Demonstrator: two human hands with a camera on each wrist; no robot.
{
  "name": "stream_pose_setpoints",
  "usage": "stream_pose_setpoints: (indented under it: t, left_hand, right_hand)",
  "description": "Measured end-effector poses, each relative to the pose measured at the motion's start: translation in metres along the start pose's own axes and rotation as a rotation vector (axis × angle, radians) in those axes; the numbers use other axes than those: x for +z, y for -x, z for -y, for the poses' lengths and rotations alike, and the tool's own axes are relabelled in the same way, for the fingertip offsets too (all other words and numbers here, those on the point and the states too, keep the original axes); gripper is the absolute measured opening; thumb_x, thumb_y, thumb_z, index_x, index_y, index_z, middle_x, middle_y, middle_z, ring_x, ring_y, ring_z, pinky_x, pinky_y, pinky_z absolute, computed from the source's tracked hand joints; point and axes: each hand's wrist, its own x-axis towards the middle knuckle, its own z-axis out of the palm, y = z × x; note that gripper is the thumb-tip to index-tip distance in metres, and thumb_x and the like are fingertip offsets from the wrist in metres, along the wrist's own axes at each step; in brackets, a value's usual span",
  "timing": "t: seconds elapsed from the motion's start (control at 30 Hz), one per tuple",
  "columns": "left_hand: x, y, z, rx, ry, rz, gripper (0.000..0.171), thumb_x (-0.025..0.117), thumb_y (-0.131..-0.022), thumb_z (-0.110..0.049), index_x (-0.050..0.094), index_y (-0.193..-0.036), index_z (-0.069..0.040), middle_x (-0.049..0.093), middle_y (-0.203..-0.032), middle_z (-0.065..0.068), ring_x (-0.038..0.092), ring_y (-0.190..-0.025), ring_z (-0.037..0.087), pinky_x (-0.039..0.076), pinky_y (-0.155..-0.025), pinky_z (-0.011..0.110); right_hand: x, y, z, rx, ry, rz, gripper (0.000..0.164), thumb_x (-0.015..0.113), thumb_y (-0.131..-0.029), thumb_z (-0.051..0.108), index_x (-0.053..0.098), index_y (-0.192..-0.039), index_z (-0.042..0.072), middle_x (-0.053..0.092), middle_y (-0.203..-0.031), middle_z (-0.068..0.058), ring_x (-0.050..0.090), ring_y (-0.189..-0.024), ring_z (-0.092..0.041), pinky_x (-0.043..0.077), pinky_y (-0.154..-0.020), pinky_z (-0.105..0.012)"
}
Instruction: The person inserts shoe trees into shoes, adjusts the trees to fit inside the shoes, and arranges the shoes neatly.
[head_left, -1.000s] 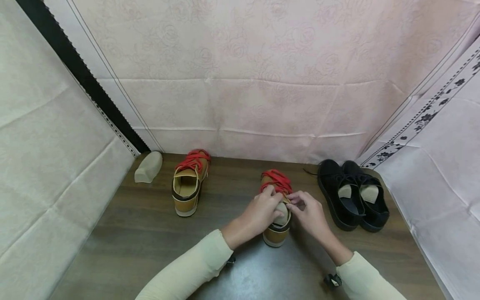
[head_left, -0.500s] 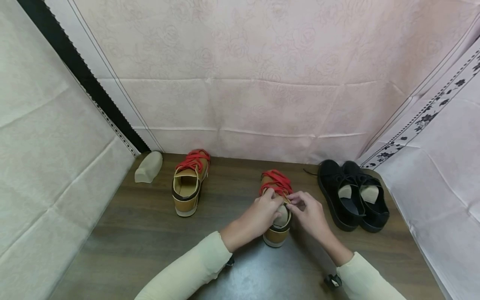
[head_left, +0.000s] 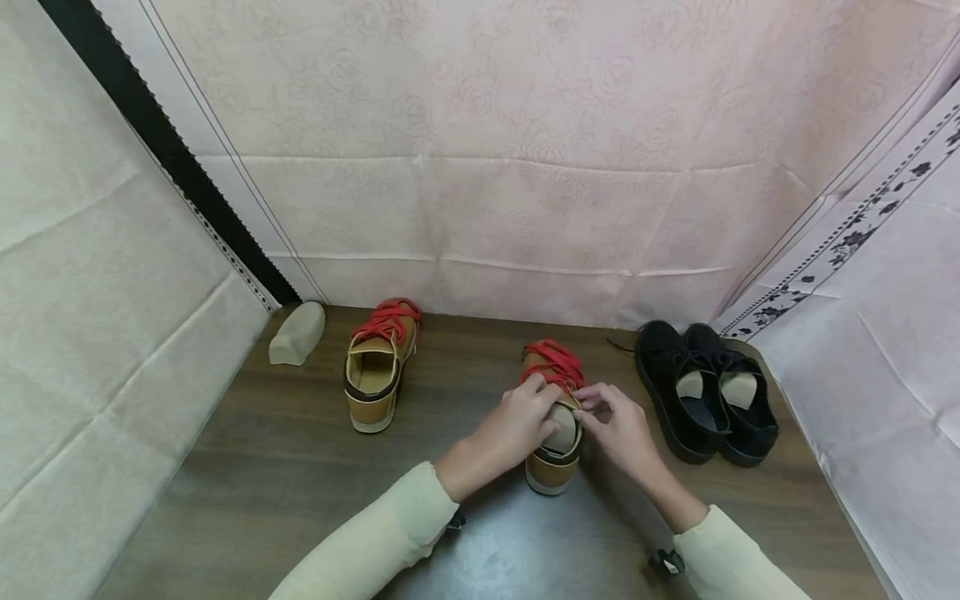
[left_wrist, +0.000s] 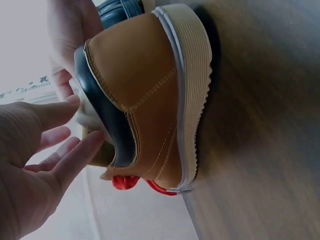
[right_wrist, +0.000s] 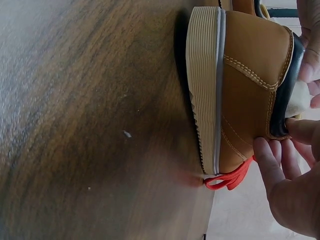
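A tan shoe with red laces stands on the floor, toe pointing away, between both hands. A beige shoe insert fills its opening. My left hand has its thumb and fingertips on this insert, near the tongue, gripping it from the left. From the other side my right hand pinches the dark-edged collar of the shoe between thumb and fingers. In the left wrist view the insert sticks up a little above the collar. The toe end inside the shoe is hidden.
A matching tan shoe stands to the left with its opening bare. Beyond it a loose beige insert lies by the left wall. On the right are two black shoes with inserts inside. Pale patterned sheets enclose the wooden floor.
My left hand has shifted slightly left, and more of the insert shows in the shoe's opening. The right hand has kept its place at the collar.
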Motion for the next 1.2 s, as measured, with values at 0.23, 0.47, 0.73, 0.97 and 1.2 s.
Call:
stream_pose_setpoints:
  t: [0.23,0.47,0.73,0.97,1.2]
  left_hand:
    - [0.000,-0.003,0.008,0.079,-0.135,-0.066,0.039,0.084,-0.088,-0.033,0.072,-0.120,-0.013,0.062,-0.112,0.004,0.056,-0.104,0.018,0.058,-0.081,0.025]
    - [0.001,-0.005,0.012,0.041,-0.129,0.010,0.045,0.083,-0.086,-0.041,0.073,-0.121,-0.014,0.062,-0.114,0.002,0.057,-0.106,0.017,0.056,-0.089,0.026]
    - [0.002,-0.007,0.014,0.051,-0.135,0.019,0.043,0.083,-0.086,-0.041,0.073,-0.118,-0.015,0.061,-0.111,0.000,0.057,-0.102,0.015,0.053,-0.088,0.026]
    - [0.006,-0.008,0.017,0.069,-0.145,0.002,0.041,0.083,-0.087,-0.040,0.072,-0.118,-0.015,0.060,-0.110,0.000,0.056,-0.100,0.015,0.053,-0.087,0.027]
    - [0.009,-0.008,0.020,0.104,-0.167,-0.006,0.043,0.081,-0.088,-0.042,0.071,-0.120,-0.015,0.059,-0.111,0.001,0.055,-0.100,0.015,0.051,-0.087,0.027]
  right_hand:
    - [-0.001,0.001,-0.002,-0.009,-0.005,0.002,0.025,0.080,-0.089,0.007,0.073,-0.112,0.015,0.068,-0.095,-0.002,0.068,-0.089,-0.016,0.059,-0.079,-0.032]
    - [-0.004,0.005,-0.002,-0.021,-0.016,0.016,0.027,0.081,-0.090,0.008,0.072,-0.114,0.016,0.070,-0.097,-0.001,0.068,-0.089,-0.014,0.058,-0.080,-0.028]
    - [-0.006,0.009,-0.006,-0.057,-0.030,-0.002,0.029,0.081,-0.088,0.004,0.072,-0.114,0.014,0.069,-0.094,-0.001,0.068,-0.086,-0.012,0.058,-0.079,-0.027]
    - [-0.010,0.015,-0.004,-0.064,0.028,-0.028,0.027,0.082,-0.088,0.008,0.072,-0.111,0.017,0.068,-0.095,0.003,0.067,-0.089,-0.011,0.057,-0.078,-0.028]
    - [-0.011,0.020,-0.004,-0.076,0.036,-0.040,0.025,0.082,-0.088,0.009,0.072,-0.109,0.019,0.068,-0.096,0.005,0.067,-0.090,-0.012,0.057,-0.076,-0.028]
